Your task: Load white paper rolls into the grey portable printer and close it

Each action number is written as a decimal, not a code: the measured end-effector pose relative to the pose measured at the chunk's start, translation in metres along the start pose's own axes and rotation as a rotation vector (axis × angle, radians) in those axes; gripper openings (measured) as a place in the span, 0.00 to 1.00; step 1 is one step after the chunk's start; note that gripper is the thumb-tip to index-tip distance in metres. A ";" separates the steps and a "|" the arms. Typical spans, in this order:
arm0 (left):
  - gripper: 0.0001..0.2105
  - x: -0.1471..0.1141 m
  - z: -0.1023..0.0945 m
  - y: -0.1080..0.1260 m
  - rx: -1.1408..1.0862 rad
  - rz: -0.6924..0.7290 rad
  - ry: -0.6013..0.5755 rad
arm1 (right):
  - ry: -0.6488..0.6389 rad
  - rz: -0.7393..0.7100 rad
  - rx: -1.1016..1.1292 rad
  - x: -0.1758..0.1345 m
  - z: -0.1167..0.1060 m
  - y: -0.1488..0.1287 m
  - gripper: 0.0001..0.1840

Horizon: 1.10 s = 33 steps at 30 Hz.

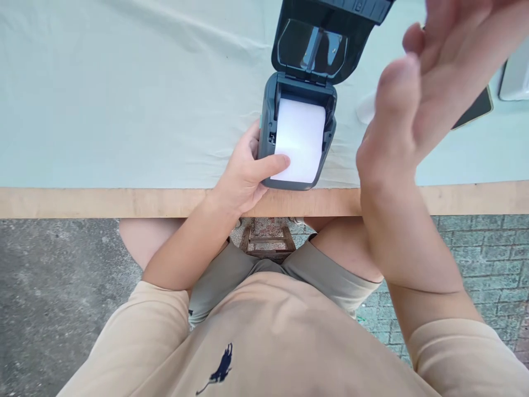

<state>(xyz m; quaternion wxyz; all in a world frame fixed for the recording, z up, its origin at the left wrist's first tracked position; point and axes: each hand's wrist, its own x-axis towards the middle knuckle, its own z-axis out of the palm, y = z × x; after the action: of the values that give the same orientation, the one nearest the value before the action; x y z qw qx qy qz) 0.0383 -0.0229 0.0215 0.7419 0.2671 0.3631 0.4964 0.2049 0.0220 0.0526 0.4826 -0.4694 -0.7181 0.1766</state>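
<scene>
A dark portable label printer (268, 113) is held over the table's front edge with its lid (357, 38) swung up and back. White paper (301, 135), which looks like a label roll, fills its compartment. My left hand (247, 172) grips the printer's lower left side, the thumb lying on the paper and the other fingers under the body. To the right, my right hand (433, 82) is raised close to the camera, apart from the printer. Its thumb stands away from the palm, nothing shows in it, and some fingertips run out of the top of the view.
Pale cloth (124, 99) covers the table, edged in front by a wooden strip (82, 203). Partly behind my right hand are a small white object (366, 108) and a dark flat object (475, 110). Farther right lies a pale, dark-edged object (516, 74).
</scene>
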 end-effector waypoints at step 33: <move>0.23 0.009 0.006 0.005 -0.193 -0.037 0.005 | -0.439 0.403 0.317 -0.010 0.011 0.008 0.29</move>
<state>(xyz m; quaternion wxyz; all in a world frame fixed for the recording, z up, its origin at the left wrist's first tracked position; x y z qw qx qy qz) 0.0426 -0.0133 0.0264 0.7725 0.1863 0.3202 0.5158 0.2005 0.0196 0.0360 0.3389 -0.4717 -0.6612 0.4748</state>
